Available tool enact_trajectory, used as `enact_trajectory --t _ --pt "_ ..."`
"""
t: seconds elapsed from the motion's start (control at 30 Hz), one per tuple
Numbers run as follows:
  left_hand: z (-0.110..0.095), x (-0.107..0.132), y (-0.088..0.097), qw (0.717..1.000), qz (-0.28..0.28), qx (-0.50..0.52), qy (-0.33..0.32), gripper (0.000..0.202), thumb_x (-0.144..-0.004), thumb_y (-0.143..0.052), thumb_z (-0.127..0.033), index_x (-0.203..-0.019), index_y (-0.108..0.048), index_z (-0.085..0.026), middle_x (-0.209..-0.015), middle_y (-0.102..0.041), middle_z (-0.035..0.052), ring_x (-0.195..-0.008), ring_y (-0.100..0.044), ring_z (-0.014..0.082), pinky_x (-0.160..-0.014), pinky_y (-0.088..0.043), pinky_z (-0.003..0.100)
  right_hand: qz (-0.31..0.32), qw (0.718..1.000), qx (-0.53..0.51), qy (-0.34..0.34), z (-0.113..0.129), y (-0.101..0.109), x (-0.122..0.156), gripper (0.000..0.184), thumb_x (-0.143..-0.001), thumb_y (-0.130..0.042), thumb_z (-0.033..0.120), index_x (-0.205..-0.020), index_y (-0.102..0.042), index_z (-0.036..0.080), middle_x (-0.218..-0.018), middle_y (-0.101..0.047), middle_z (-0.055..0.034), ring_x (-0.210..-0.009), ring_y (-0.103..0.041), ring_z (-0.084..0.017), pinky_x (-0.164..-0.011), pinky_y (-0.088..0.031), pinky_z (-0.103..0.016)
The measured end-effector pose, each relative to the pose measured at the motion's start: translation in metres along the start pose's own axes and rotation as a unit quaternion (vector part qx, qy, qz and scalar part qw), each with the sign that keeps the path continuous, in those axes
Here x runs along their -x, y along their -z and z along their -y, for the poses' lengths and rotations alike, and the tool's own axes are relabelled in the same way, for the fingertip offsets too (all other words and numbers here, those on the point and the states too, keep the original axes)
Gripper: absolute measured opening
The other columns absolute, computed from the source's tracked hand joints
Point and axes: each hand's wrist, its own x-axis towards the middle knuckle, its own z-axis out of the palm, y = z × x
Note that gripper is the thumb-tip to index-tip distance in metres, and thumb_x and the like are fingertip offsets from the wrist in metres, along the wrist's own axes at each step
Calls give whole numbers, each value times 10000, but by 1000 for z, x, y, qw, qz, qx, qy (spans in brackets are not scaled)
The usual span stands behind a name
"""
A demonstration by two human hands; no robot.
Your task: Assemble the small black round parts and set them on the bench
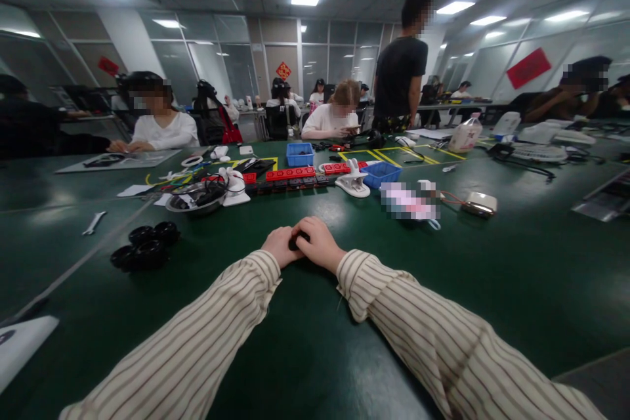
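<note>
Both of my hands rest together on the green table [305, 341], in striped sleeves. My left hand [279, 246] and my right hand [319, 243] are closed round one small black object [296, 242], of which only a sliver shows between the fingers. To the left lie several black rubber wheels [146, 247] and a small silver wrench [93, 222], both out of reach of my hands.
Farther back stand a metal bowl of parts [195, 197], a red and black strip of parts [290, 177], two blue bins [300, 154], a white clamp [353, 182] and a small power bank [480, 203]. Several people sit or stand across the table.
</note>
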Motion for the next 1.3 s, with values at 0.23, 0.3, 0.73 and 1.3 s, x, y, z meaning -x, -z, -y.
enact_trajectory --t 0.23,0.3,0.73,1.3 --pt "1 3 -2 1000 -20 16 6 496 -644 -639 -387 -1066 -536 -147 -1007 -622 81 -936 -562 248 -857 -411 345 -69 997 34 -31 5 0 4 185 -786 -520 234 -953 -517 154 -963 -536 -61 -923 -461 -186 -838 -348 -321" --pt "-2 5 0 999 -29 17 11 468 -653 -633 -399 -1046 -534 -164 -984 -627 62 -923 -565 235 -856 -404 345 -75 995 48 -51 3 0 5 201 -806 -511 277 -963 -511 152 -963 -532 -65 -925 -461 -189 -834 -348 -323" --pt "-14 -2 6 996 -17 -71 44 215 -688 -561 -366 -787 -568 -175 -786 -604 40 -808 -562 238 -726 -393 351 -19 994 49 -97 -5 3 4 181 -777 -560 328 -833 -507 164 -809 -517 -24 -793 -456 -165 -715 -350 -286" --pt "3 -5 5 998 -7 27 -55 483 -632 -638 -482 -979 -527 -164 -893 -591 44 -853 -554 221 -754 -416 330 -26 999 -33 -23 -6 12 3 144 -771 -535 182 -912 -533 158 -899 -551 -34 -856 -469 -168 -793 -362 -306"
